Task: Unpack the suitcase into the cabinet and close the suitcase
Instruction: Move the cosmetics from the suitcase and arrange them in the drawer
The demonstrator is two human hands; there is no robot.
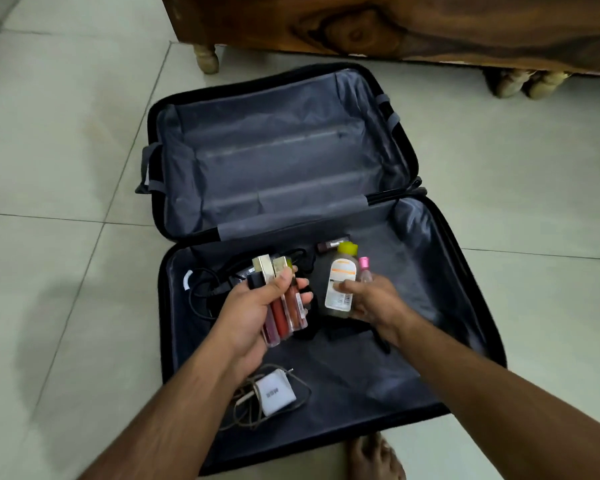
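Observation:
A black suitcase with grey lining lies open flat on the tiled floor; its far half is empty. Over the near half, my left hand grips several lip gloss tubes with gold caps. My right hand holds a clear bottle with a yellow cap and a smaller pink-capped bottle. A white charger with a tangled cable lies near the front left corner. Black cables sit at the left side, and a dark small tube lies near the hinge.
A wooden cabinet on turned legs stands just beyond the suitcase. A bare foot rests at the suitcase's front edge. Pale floor tiles surround the case on all sides.

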